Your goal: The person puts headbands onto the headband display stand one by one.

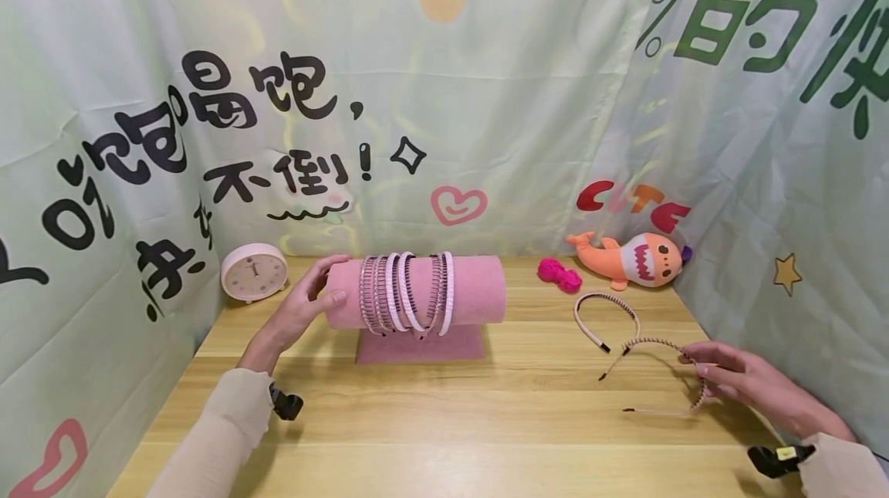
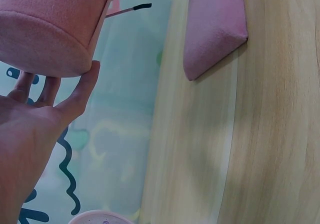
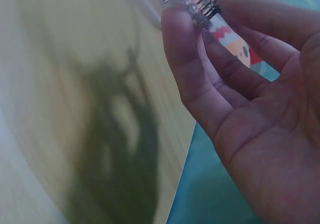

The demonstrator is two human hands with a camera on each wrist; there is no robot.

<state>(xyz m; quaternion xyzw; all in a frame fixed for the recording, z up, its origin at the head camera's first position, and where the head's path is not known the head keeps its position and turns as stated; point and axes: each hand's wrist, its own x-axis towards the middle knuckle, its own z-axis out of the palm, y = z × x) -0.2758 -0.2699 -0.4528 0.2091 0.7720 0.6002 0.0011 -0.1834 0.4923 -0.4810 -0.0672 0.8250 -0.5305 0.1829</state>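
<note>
A pink padded headband stand (image 1: pixel 481 289) stands on the table, a horizontal roll on a flat base. Several headbands (image 1: pixel 448 293), some white and some dark with wire teeth, loop over its middle. My left hand (image 1: pixel 295 316) grips the roll's left end, thumb in front; the left wrist view shows its fingers against the round end (image 2: pixel 45 49). Over the table's right side, my right hand (image 1: pixel 753 382) pinches a thin beaded headband (image 1: pixel 656 340) between thumb and fingers. The right wrist view catches its beads and wire loops (image 3: pixel 192 4) at the fingertips.
Beyond the held headband, a pale headband (image 1: pixel 607 296) lies on the wooden table (image 1: pixel 528 421). A bright pink bundle (image 1: pixel 559 275) and an orange shark plush (image 1: pixel 632 259) sit at the back right. A round white clock (image 1: pixel 254 272) stands back left. Printed curtains (image 1: pixel 514 96) enclose the table.
</note>
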